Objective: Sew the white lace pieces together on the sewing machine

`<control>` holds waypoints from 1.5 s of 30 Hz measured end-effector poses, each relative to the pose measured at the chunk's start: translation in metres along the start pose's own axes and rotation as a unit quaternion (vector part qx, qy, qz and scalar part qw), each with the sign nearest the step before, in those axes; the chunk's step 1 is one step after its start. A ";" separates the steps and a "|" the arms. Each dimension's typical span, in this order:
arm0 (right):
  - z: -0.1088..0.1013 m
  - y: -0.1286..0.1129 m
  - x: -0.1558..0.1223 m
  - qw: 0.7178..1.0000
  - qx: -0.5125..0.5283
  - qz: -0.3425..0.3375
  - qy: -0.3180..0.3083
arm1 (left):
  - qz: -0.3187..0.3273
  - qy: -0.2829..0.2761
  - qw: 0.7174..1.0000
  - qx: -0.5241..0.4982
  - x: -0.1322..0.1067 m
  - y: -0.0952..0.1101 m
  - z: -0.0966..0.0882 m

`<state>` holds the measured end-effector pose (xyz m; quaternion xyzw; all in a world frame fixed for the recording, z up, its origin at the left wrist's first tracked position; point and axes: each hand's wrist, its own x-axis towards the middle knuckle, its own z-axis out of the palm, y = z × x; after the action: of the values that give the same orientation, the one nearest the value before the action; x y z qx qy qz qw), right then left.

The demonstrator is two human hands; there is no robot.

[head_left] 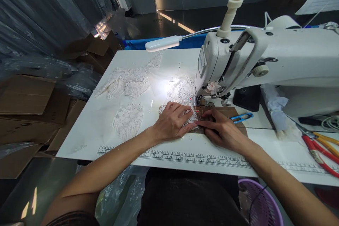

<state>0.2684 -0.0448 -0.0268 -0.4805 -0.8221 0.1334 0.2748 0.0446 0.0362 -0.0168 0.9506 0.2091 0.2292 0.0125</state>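
Note:
A white lace piece (194,116) lies under the needle area of the white sewing machine (212,60). My left hand (173,120) rests flat on this lace, fingers stretched toward the presser foot (196,101). From the other side, my right hand (221,127) has its fingers bent together, with a fingertip at the lace's right edge beside my left thumb. Beneath my right hand is the brown machine plate (227,112). More lace (181,86) spreads behind my left hand, brightly lit. What the right fingers pinch is partly hidden.
Loose lace pieces (128,120) and a larger lace bundle (129,79) lie on the left of the table. Blue thread snips (241,117), a black phone-like object (247,97) and red-handled scissors (317,153) are on the right. A lamp (163,43) overhangs; cardboard boxes (29,113) stand left.

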 end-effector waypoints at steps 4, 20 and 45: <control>0.000 0.001 0.000 1.000 -0.003 -0.003 0.000 | 0.014 -0.022 1.000 0.013 0.000 0.000 0.002; 0.001 -0.002 0.011 0.997 -0.048 0.061 0.001 | 0.042 -0.091 0.995 -0.004 0.026 -0.021 0.005; 0.006 -0.007 0.012 0.994 -0.073 0.077 0.028 | 0.021 -0.049 0.998 -0.015 0.024 -0.029 0.015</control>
<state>0.2549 -0.0375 -0.0247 -0.5643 -0.7823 0.0803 0.2512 0.0591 0.0737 -0.0239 0.9646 0.1847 0.1855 0.0321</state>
